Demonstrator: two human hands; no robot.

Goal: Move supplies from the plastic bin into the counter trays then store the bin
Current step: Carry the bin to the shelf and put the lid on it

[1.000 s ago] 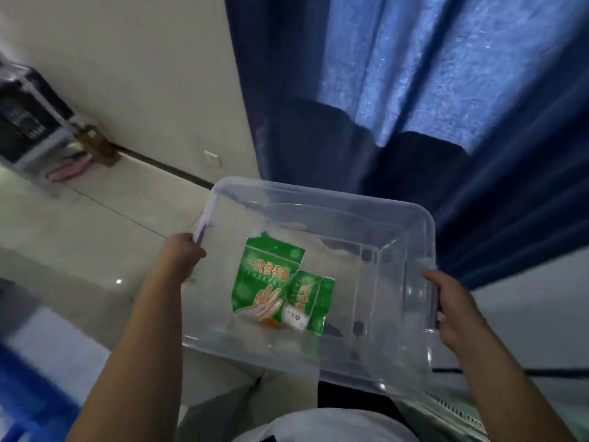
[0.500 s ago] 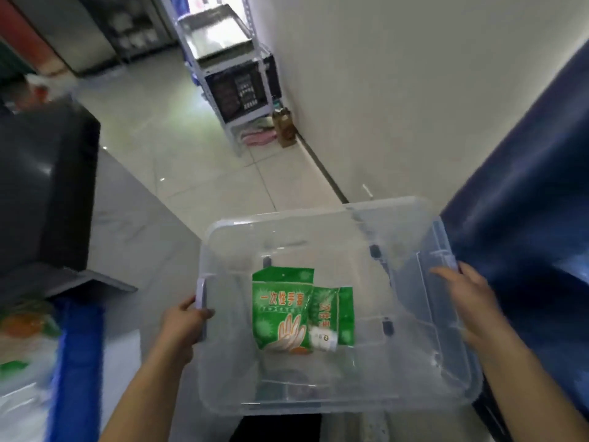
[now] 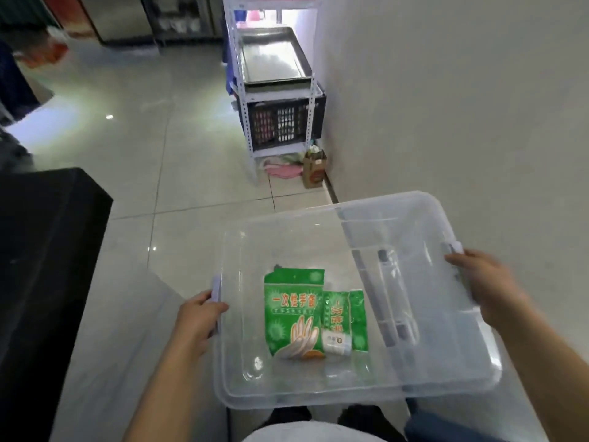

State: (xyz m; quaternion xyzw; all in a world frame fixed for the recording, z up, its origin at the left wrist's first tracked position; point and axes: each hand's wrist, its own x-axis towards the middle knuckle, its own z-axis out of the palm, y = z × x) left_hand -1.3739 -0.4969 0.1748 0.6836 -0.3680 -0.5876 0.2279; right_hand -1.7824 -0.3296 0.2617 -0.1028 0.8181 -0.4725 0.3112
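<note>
Close before the person, the left hand (image 3: pixel 199 317) and right hand (image 3: pixel 484 287) each grip a side of the clear plastic bin (image 3: pixel 414 386), which holds two green glove packets (image 3: pixel 294 314), carried away from the blue curtain toward the metal shelf rack (image 3: pixel 275 90) along the wall, supplies not yet unloaded.

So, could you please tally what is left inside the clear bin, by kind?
Large green glove packet: 1
Smaller green packet: 1
Total: 2 items lying in the clear bin, carried by the left hand and right hand.
</note>
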